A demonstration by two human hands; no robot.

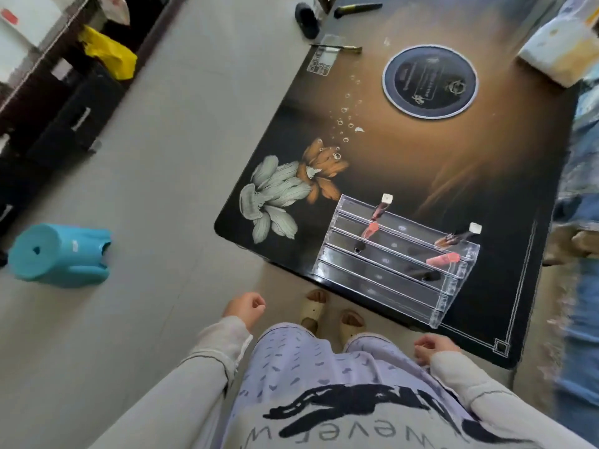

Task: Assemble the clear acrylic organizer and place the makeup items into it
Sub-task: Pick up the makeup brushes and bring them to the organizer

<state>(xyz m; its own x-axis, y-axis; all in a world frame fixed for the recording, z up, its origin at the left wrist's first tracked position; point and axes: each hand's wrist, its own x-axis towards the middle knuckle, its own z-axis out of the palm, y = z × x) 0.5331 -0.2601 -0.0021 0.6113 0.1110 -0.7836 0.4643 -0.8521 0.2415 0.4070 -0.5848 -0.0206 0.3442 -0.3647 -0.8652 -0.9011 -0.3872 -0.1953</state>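
Nearest me, left hand (244,307) and right hand (432,346) hang loosely curled, holding nothing. I see the clear stepped acrylic organizer (382,280) on the dark flower-printed table (405,157), near its front edge, pink gloss tubes (442,259) inside.

My bench (405,163), dark with painted flowers and an amber glow, carries the clear acrylic organizer (393,254) at its 6 o'clock edge. A round dark disc (430,82) lies toward 12 o'clock, well apart from it. At 11 o'clock lies a thin brush (337,47), with a thicker brush (358,9) beyond it. A white packet (557,43) sits at 2 o'clock.
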